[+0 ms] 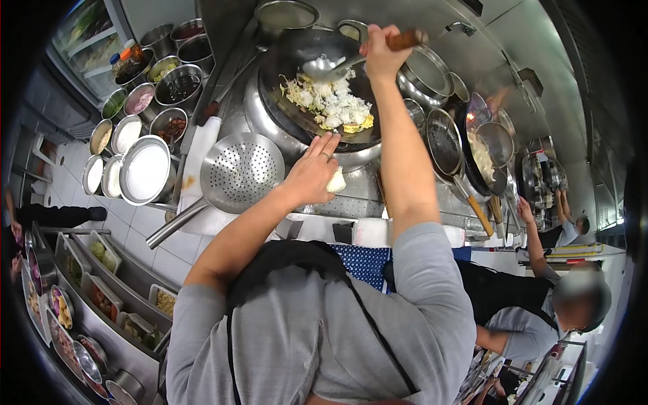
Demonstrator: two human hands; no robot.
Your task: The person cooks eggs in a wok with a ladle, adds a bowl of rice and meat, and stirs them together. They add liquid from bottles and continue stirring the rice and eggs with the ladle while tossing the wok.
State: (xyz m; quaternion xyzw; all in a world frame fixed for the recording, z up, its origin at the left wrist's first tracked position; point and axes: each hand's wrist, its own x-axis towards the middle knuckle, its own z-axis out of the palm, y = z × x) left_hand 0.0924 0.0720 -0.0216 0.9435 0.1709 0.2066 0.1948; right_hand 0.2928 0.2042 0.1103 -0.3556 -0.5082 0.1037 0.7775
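Overhead view of a kitchen cooking line, seen from my remote station. The right hand (381,50) is closed in a full fist around the wooden handle of a ladle (324,66), whose metal bowl rests in the wok (297,50) at the far centre of the scene. In the wok lies a heap of rice (331,101) mixed with yellow pieces, gathered toward the wok's near right side, just beside the ladle's bowl.

The left hand (312,174) lies on the wok's near rim, fingers stretched out straight and close together, a ring on one of them; against the palm's right edge it presses a pale cloth (336,181), though I cannot tell how firmly the cloth is gripped.

Just left of this hand sits a perforated strainer (243,170), its long handle running toward the near left. Further left stand round metal bowls (145,169) in rows, some lidded, some showing sauces and chopped ingredients. At the near left, a counter holds rectangular trays (101,253) of prepared food.

To the right of the wok, a second wok (482,158) with pale food sits on its own burner, with a pan (442,145) tilted beside it. At the right edge, another person (540,317) in a grey shirt and dark apron stands at the line.
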